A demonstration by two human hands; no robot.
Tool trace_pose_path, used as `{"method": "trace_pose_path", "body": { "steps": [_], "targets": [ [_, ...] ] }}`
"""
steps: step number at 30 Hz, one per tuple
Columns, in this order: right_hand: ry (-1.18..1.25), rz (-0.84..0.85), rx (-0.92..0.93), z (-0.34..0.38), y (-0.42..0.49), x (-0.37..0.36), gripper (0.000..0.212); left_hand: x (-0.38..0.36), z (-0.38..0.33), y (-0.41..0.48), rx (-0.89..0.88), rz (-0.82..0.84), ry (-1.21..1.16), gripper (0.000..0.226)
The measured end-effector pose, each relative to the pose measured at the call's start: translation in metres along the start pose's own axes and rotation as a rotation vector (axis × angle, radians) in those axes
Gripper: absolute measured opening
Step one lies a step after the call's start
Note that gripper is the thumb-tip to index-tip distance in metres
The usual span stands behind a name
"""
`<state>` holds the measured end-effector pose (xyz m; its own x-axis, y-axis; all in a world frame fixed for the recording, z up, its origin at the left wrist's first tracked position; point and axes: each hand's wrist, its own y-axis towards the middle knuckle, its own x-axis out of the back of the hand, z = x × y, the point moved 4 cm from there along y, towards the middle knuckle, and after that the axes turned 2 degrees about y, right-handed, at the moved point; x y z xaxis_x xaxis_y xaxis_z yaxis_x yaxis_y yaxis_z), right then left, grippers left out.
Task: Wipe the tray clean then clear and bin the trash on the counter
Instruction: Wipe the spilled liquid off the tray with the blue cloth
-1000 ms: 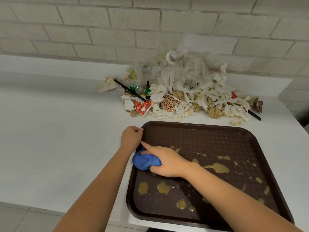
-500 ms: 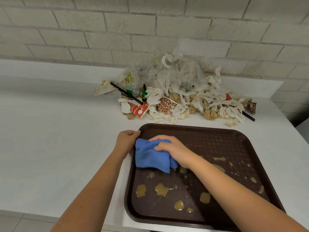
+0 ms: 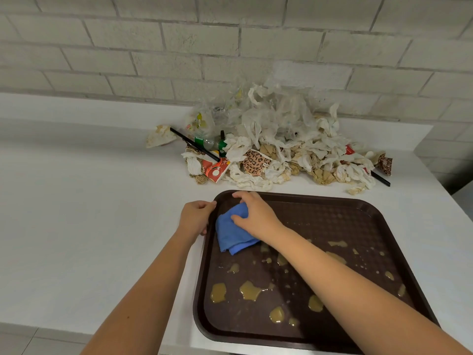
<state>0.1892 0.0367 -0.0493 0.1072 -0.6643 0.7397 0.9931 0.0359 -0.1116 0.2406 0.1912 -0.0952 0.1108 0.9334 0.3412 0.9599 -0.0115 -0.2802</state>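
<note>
- The dark brown rectangular plastic tray (image 3: 332, 221) is lying flat on the white counter (image 3: 89, 213), toward five o'clock in the view, its near edge reaching the counter's front.
- It is looking stiff and fairly light, so it is probably apt to skate under a sideways push. The raised rim is the natural place to hold it.
- The left hand (image 3: 195, 217) is doing just that, its fingers curling onto the rim at the tray's ten o'clock.
- The right hand (image 3: 256, 216) is gripping the soft blue folded cloth (image 3: 231, 237), fingers and thumb digging into it and pressing it down in the tray's eleven o'clock corner.
- The cloth is looking limp and absorbent, and is best held wadded from the top.
- Yellow-brown sauce puddles (image 3: 249, 290) are sitting from the tray's three o'clock round to seven o'clock. They are looking thick and likely to smear rather than lift in one pass.
- The heap of crumpled white napkins, clear plastic bags and wrappers (image 3: 281, 139) is lying at twelve o'clock, just beyond the tray's far rim and against the pale brick wall (image 3: 230, 47).
- This trash is looking light and loose, so it is likely needing two-handed scooping.
- A long black straw (image 3: 194, 144) is sticking out of the heap at its ten o'clock side, and a far stroke could be catching the heap.
- No bin is showing.
</note>
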Motion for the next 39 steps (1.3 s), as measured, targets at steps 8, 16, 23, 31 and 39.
{"method": "trace_pose_path", "body": {
  "steps": [8,16,23,31,39],
  "targets": [
    [-0.355,0.025,-0.115,0.005,-0.03,-0.033,0.068,-0.002,0.0,-0.004,-0.091,-0.081,0.071,0.04],
    [-0.561,0.046,-0.029,-0.009,-0.028,-0.044,0.064,-0.012,-0.003,-0.018,-0.316,-0.251,0.423,0.041],
    [-0.592,0.078,-0.008,-0.026,-0.034,-0.031,0.061,-0.012,-0.002,-0.014,-0.346,-0.251,0.479,0.036],
    [-0.575,0.119,-0.037,-0.065,-0.049,0.001,0.061,-0.012,-0.005,-0.018,-0.324,-0.253,0.482,0.038],
    [-0.58,0.078,-0.145,-0.109,-0.072,0.038,0.063,-0.011,-0.008,-0.023,-0.301,-0.265,0.487,0.037]
  ]
}}
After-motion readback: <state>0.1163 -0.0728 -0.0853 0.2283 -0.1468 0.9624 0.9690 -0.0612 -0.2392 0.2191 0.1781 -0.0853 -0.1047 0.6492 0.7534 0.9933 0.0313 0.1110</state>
